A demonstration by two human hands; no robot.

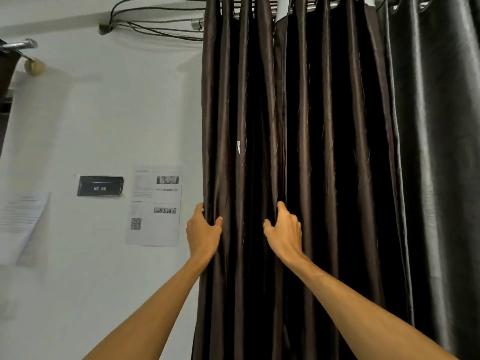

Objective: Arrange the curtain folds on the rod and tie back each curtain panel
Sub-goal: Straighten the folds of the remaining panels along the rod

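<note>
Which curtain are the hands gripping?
The dark brown satin curtain: left hand and right hand grip its folds. The glossy grey curtain beside it hangs untouched.

Left side: the wall [104,113] is lying open beside the brown curtain [324,126]; only a flat paper sheet [154,206] and a black sign [100,186] are sitting on it.
Middle: the brown curtain is hanging in tight pleats, showing only narrow dark slots between folds.
Hands: the left hand [204,229] is gripping the outer edge and the right hand [284,231] is gripping a fold, with a few pleats between them.
Right side: a grey curtain [441,152] is hanging just beside, closing that side.
Above: the rod [319,6] is crossing the top; cables [155,29] are looping near its left end.
</note>
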